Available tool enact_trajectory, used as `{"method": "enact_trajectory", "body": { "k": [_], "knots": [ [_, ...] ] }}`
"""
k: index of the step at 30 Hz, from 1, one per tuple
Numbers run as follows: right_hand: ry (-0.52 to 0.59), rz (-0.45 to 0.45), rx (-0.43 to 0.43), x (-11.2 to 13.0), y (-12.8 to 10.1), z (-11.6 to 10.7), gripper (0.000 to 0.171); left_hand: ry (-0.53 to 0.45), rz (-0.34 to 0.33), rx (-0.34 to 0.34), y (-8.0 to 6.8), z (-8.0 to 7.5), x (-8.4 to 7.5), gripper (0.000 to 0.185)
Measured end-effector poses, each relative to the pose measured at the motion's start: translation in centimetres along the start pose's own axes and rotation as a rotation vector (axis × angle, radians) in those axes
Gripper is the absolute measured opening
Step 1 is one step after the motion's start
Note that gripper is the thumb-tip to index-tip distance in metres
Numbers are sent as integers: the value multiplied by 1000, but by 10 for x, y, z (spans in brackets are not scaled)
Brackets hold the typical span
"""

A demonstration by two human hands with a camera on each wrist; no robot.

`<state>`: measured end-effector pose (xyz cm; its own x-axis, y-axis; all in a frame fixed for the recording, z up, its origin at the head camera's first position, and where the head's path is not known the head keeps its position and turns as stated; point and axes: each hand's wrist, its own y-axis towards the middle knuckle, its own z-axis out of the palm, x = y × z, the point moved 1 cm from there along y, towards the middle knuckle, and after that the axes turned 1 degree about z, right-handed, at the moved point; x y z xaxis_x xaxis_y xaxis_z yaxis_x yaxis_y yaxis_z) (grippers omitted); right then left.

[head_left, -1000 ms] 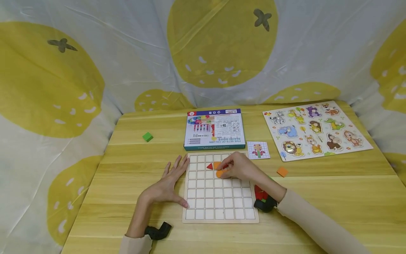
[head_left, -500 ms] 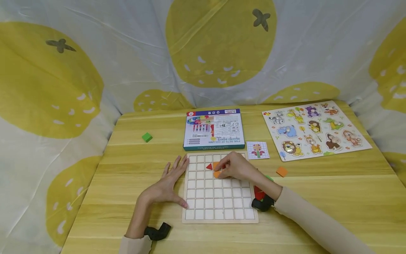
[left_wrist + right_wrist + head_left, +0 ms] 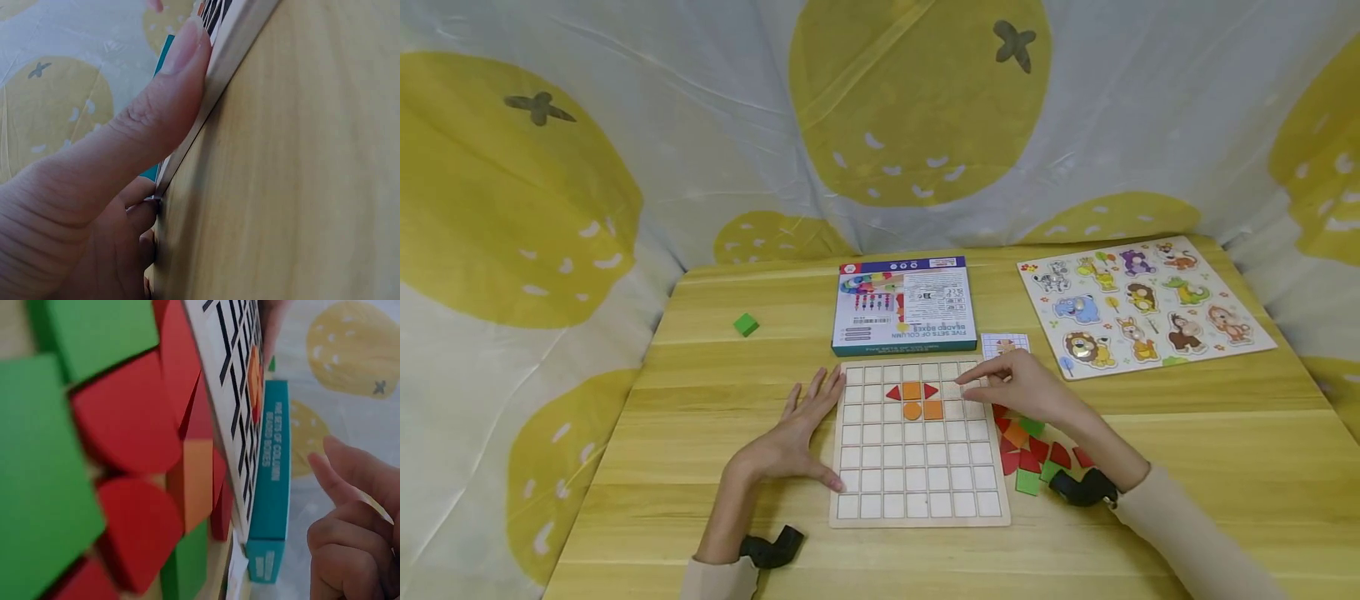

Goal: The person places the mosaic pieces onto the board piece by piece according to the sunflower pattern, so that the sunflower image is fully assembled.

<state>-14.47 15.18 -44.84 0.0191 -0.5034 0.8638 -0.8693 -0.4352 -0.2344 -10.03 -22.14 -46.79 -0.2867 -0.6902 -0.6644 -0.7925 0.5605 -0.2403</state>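
Note:
My left hand [image 3: 793, 442] rests at the left edge of the white gridded board [image 3: 917, 523], fingers spread, the thumb on the lower edge. In the left wrist view, the thumb [image 3: 156, 106] lies against the board's side [image 3: 228, 69]. On the grid sit an orange square [image 3: 912, 390] between two red triangles [image 3: 893, 392], with a round orange piece [image 3: 912, 410] and another orange square [image 3: 933, 409] below. My right hand [image 3: 1026, 387] hovers over the board's upper right, nothing between its parted thumb and index finger. Beneath that wrist lie loose red pieces [image 3: 128, 415] and green squares [image 3: 1027, 482].
A boxed toy set [image 3: 904, 308] lies behind the board. Partly covered by the right hand, a pattern card [image 3: 1000, 342] is beside it. An animal puzzle board [image 3: 1142, 308] occupies the back right. One green block [image 3: 746, 325] is at the left.
My right hand has let go of the lower orange square on the grid and moved right, uncovering the pieces there and the loose pile. The left hand stays put.

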Motion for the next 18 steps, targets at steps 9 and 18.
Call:
{"method": "enact_trajectory", "body": {
  "k": [9, 18],
  "knots": [
    [-26, 26, 21, -32, -40, -38, 26, -9, -5, -4, 0, 0, 2, 150],
    [-12, 56, 66, -46, -49, -47, 25, -18, -1, 3, 1, 0, 2, 149]
  ]
}}
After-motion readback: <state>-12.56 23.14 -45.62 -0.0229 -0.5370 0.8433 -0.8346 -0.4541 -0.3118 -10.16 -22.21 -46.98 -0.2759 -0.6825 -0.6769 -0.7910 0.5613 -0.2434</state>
